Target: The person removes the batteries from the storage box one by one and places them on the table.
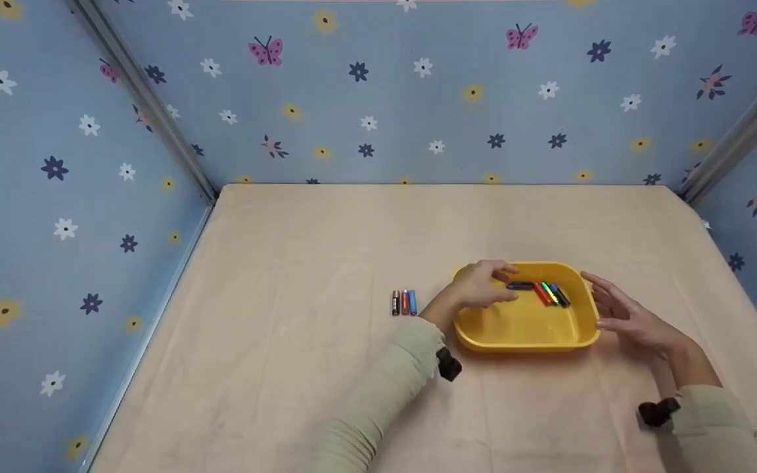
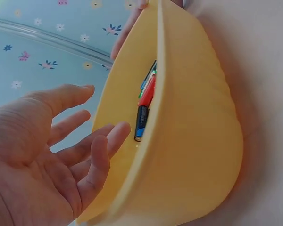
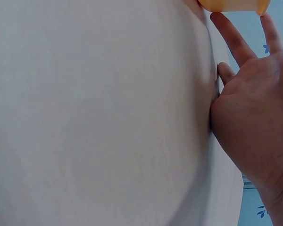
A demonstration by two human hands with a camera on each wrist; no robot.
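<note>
A yellow plastic basin (image 1: 516,346) sits on the cloth-covered table, right of the middle. Inside, toward its far side, lie a dark battery (image 1: 520,286) and beside it a red battery (image 1: 541,294), a green one (image 1: 550,293) and a black-and-blue one (image 1: 560,295). My left hand (image 1: 481,284) reaches over the basin's left rim, its spread fingers close to the dark battery and holding nothing; the left wrist view shows the palm and that battery (image 2: 141,120). At the right wall, my right hand (image 1: 635,318) has its fingertips at the basin, fingers extended.
Left of the basin, three batteries stand in a row on the cloth: a black-and-copper one (image 1: 395,303), a red one (image 1: 405,303) and a blue one (image 1: 412,303). Blue flowered panels (image 1: 391,98) with metal posts (image 1: 148,98) enclose the table's back and sides.
</note>
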